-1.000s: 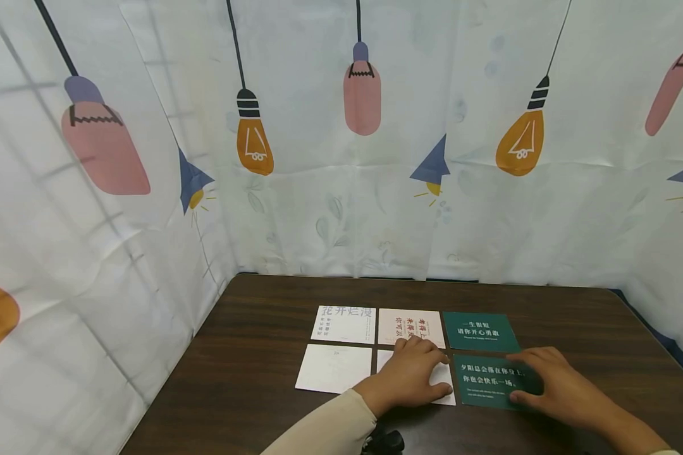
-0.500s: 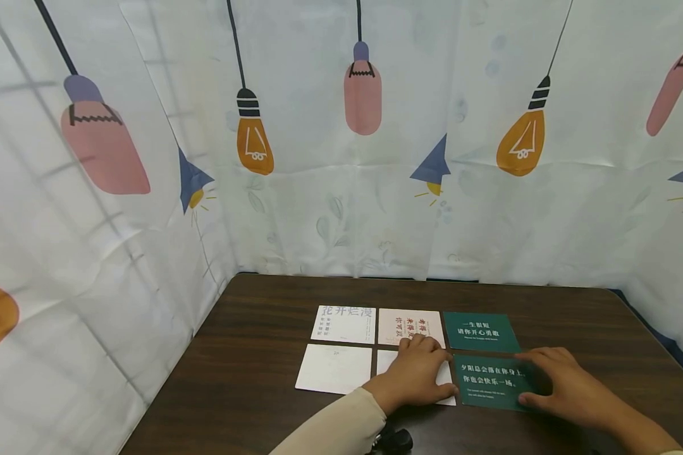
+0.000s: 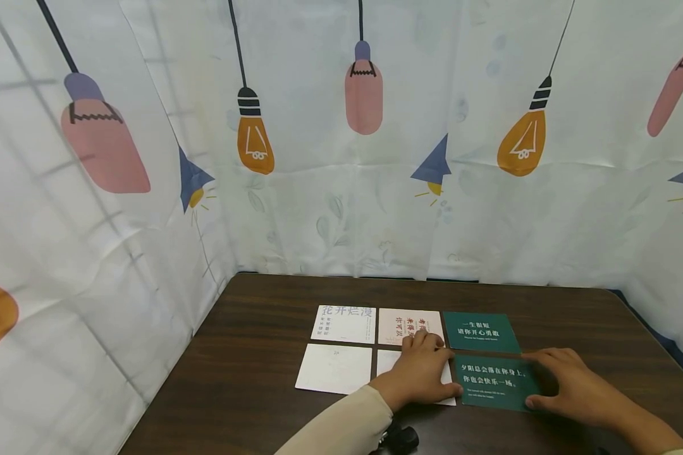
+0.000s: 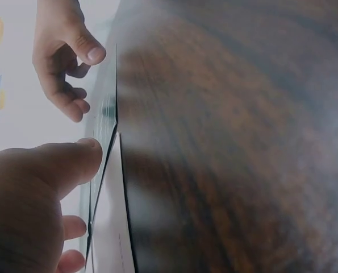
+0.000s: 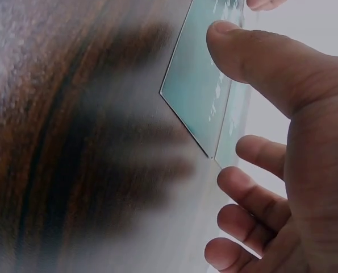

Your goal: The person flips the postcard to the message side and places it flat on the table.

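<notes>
A dark green card with white lettering (image 3: 489, 395) lies flat at the near right of two rows of cards. My left hand (image 3: 421, 376) hovers over the white card (image 3: 386, 362) beside it, fingers spread and thumb by the green card's left edge. At that card's right edge is my right hand (image 3: 577, 390), fingers loosely bent, thumb over the corner. In the right wrist view, the right thumb (image 5: 242, 51) stands above the green surface, with nothing pinched. The left wrist view shows the left thumb (image 4: 72, 162) near where the cards meet; contact is unclear there.
Behind lie another green card (image 3: 478, 341), a pale card with red print (image 3: 393, 328) and a white card with grey print (image 3: 347, 332). A plain white card (image 3: 334, 373) is at near left. Patterned curtains (image 3: 319, 208) border the dark wooden table (image 3: 222, 379).
My left hand has slid rightward across the white card toward the green one. My right hand has shifted slightly right, uncovering more of the green card. The cards have stayed in place.
</notes>
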Tool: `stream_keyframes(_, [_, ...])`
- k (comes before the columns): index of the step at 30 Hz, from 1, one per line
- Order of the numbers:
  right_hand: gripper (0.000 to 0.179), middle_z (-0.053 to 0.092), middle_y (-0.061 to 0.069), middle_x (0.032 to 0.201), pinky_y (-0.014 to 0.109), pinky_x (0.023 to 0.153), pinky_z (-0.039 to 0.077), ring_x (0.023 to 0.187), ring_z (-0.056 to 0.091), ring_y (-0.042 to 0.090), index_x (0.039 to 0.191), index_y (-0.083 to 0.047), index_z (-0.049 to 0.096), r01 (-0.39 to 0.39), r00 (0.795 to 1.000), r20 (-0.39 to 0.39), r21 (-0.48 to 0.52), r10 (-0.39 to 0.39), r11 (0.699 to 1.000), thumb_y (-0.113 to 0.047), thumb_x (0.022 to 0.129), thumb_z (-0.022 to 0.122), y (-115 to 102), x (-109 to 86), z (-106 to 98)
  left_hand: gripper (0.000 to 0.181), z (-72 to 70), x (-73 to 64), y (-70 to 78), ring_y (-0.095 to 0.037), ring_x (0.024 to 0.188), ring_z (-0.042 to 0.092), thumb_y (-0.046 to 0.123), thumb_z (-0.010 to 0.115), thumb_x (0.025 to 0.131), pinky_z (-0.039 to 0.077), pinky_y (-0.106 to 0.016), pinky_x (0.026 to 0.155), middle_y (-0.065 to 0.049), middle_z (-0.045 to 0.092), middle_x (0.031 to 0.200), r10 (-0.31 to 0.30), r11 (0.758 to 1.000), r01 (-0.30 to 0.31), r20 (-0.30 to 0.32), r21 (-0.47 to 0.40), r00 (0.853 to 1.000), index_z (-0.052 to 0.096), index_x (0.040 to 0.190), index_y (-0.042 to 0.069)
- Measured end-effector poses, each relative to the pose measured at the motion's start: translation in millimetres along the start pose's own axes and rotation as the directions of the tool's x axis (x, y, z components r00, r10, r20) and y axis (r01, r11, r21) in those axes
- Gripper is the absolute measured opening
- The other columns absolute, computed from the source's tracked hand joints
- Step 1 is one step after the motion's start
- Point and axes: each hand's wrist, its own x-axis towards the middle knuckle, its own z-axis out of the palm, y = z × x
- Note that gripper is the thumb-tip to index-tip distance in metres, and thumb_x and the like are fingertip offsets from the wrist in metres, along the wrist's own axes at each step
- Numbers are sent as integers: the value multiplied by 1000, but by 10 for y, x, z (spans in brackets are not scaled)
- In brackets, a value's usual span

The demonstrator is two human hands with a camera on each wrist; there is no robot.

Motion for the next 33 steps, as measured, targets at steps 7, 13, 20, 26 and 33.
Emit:
stream_keyframes(7, [91,56,21,133,69,87,45,122,46,49,136,-7,62,-5,999,33,2,4,1000,-63,69,86,34,9,-4,63,0,35,24,-12,117,36,69,66,88,32,-39,96,8,48,128,-14,1000,13,33,18,999,63,138,30])
stream_keyframes(13, [92,56,22,133,68,87,46,121,46,51,136,-5,61,-9,998,65,-3,9,1000,-61,68,88,57,31,5,66,4,56,36,-13,119,36,71,65,87,31,-38,93,7,47,132,-29,999,28,48,30,998,62,138,31])
stream_keyframes(20, [95,56,22,132,68,87,46,120,46,49,137,-2,60,-26,997,79,-3,26,1000,-60,68,89,69,60,3,66,13,84,45,-14,121,34,71,66,86,29,-40,93,6,46,136,-32,999,30,65,28,997,62,139,31])
stream_keyframes(26, [96,56,20,129,67,85,45,118,45,49,138,-1,58,-41,994,106,19,39,999,-58,68,90,93,88,-3,66,14,99,56,-14,120,33,71,67,85,28,-40,92,6,46,135,-37,999,35,74,29,997,63,138,32])
stream_keyframes(33, [93,55,23,130,68,88,43,118,44,50,133,-2,61,-50,994,102,24,47,998,-56,65,92,120,135,0,65,2,103,70,-14,120,33,71,69,83,29,-41,93,6,46,135,-48,999,47,71,18,996,64,136,32])
